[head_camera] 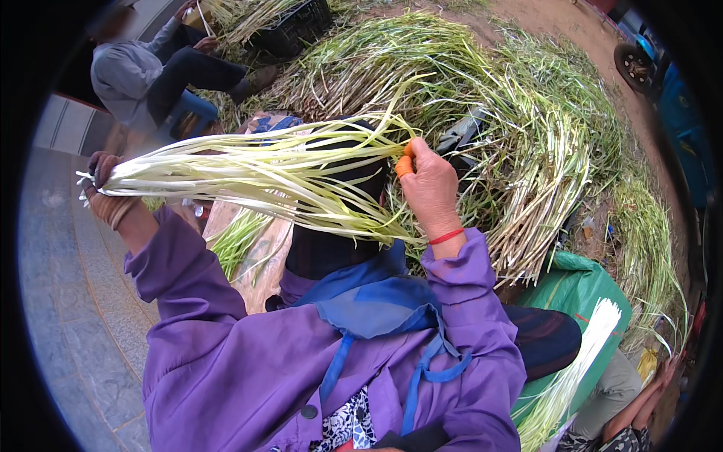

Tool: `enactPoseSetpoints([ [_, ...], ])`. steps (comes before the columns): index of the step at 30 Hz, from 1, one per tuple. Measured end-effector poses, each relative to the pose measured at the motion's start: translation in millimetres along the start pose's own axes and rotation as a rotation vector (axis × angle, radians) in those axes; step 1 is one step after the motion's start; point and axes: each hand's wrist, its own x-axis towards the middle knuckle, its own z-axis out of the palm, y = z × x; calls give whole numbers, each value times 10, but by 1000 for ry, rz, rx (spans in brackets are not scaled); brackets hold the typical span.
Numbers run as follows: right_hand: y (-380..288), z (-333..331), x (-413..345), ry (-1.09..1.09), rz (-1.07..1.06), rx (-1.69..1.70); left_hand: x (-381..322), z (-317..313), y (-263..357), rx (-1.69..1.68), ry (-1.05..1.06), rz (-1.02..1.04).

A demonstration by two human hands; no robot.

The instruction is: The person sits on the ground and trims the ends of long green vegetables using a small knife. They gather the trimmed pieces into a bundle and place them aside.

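A long bundle of pale, blanched leafy stalks (pixel 248 164), probably chives, stretches across my lap, white at the left and yellow-green at the right. My left hand (pixel 110 189), in a brown work glove, grips the white ends. At the leafy end my right hand (pixel 430 183) pinches some yellow tips between thumb and forefinger, both wearing orange finger covers. Several loose leaves fan out below that hand. Under the bundle, a wooden board (pixel 271 282) holds a small heap of cut green leaves (pixel 240 240); the bundle partly hides the board.
A large heap of untrimmed stalks (pixel 525 130) curves around ahead and to the right. Beside my right knee, a green sack (pixel 607 277) carries a white bundle (pixel 587 350). A co-worker (pixel 130 79) sits by a black crate (pixel 294 28); another person's hands (pixel 658 384) show at lower right.
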Motion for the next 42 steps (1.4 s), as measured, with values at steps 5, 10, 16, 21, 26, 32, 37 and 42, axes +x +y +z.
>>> enactPoseSetpoints([
  [5,274,-4,-9,-65,646,985,-24,28,-41,0,-85,-104],
  [10,390,-391,-207,-4,587,902,-121,107,-48,143,-84,-67],
  [16,-74,-460,-648,-348,-117,351,-61,47,23,-1,-94,-122],
  [21,-149,-426,-665,-359,-209,207,-55,-11,92,92,-63,-76],
  [26,-139,-404,-692,-311,-198,201,-52,-43,110,42,-72,-128],
  [32,106,-319,-733,-223,500,668,-7,-117,219,289,26,41],
  [37,462,-422,-602,-115,421,197,23,-211,326,215,29,25],
  [42,520,-457,-374,-82,188,178,111,-359,413,354,121,135],
])
